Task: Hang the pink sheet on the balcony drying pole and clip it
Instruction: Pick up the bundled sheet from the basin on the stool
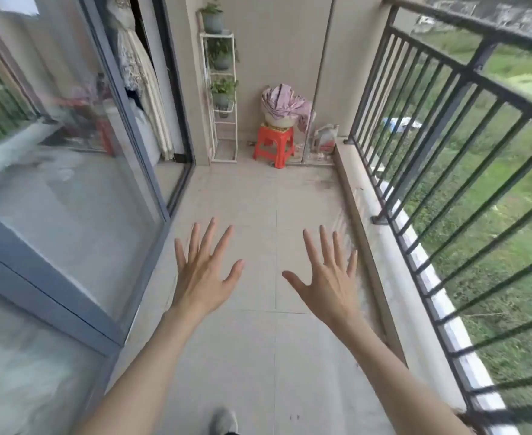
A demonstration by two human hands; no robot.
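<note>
Single wide-angle view, worn at head height, aimed forward and steeply down along a narrow balcony. Nearest the lens: two bare forearms reaching out from the bottom edge, left hand and right hand spread in mid-frame above the tiled floor. One grey shoe at the very bottom edge, almost straight below the lens. Glass sliding door close along the left side, dark railing close along the right, both bowed by lens distortion. Far end wall well ahead, with red stool, pink sheet heaped above it and white plant rack, all small at upper centre. No second view to overlap with.
</note>
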